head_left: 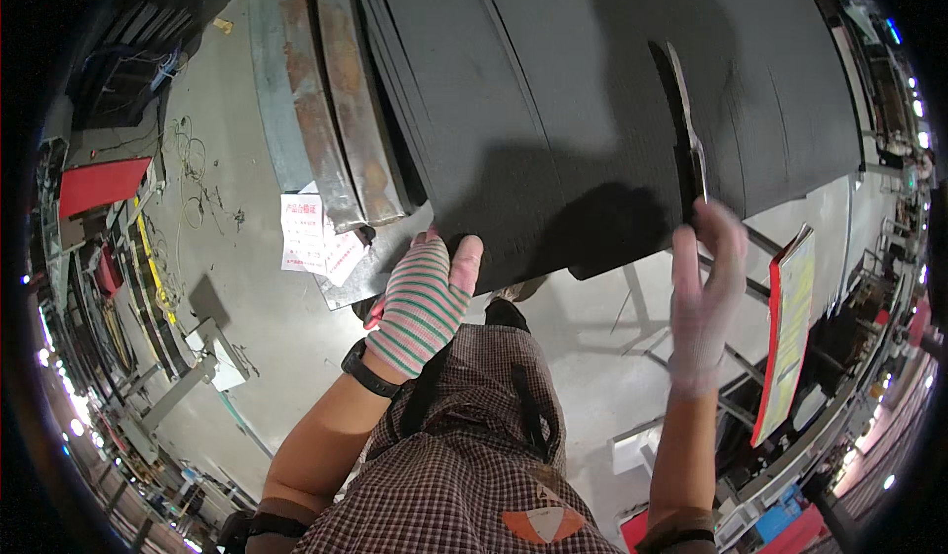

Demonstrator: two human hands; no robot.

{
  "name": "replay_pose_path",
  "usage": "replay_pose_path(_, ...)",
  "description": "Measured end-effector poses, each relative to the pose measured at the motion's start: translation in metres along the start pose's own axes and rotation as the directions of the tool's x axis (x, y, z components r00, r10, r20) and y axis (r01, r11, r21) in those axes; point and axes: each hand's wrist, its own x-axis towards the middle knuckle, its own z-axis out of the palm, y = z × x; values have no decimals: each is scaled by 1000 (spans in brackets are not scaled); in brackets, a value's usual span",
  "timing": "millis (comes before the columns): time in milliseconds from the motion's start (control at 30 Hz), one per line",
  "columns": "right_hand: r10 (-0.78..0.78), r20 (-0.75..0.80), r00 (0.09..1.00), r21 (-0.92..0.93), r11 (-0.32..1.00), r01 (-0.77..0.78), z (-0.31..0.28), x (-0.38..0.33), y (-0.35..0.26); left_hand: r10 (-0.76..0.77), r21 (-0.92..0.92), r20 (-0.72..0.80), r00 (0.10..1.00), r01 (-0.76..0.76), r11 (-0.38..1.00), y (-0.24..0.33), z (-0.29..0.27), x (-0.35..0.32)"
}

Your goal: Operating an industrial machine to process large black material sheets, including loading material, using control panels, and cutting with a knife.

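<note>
On the right of the dark sheeting (592,119), a bladed tool (689,118) pointed far, just beyond the right hand (703,297), hold unclear. Left hand (425,302) at near edge, grip unclear; grey floor (227,90) left.

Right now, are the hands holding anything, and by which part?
I can't tell. The blurred right hand is at the near end of a slim, bladelike tool; the left hand is beside the black sheet, fingers mostly hidden.

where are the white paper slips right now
In the head view, the white paper slips are left of centre, beside the near ends of the rusty metal bars, up and left of the striped-gloved left hand.
</note>
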Motion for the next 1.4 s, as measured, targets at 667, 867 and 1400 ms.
replay_pose_path(667, 50, 456, 888, -127, 992, 9, 0, -66, -109, -157, -614, 372, 915, 370, 697, 47, -26, -13)
replay_pose_path(867, 245, 561, 791, -226, 964, -139, 4, -80, -158, -79, -628, 473, 877, 399, 668, 28, -35, -7)
replay_pose_path(1400, 202, 568, 798, -250, 966, -66, 17, -83, -146, -126, -896, 379, 917, 397, 197, 14, -67, 31)
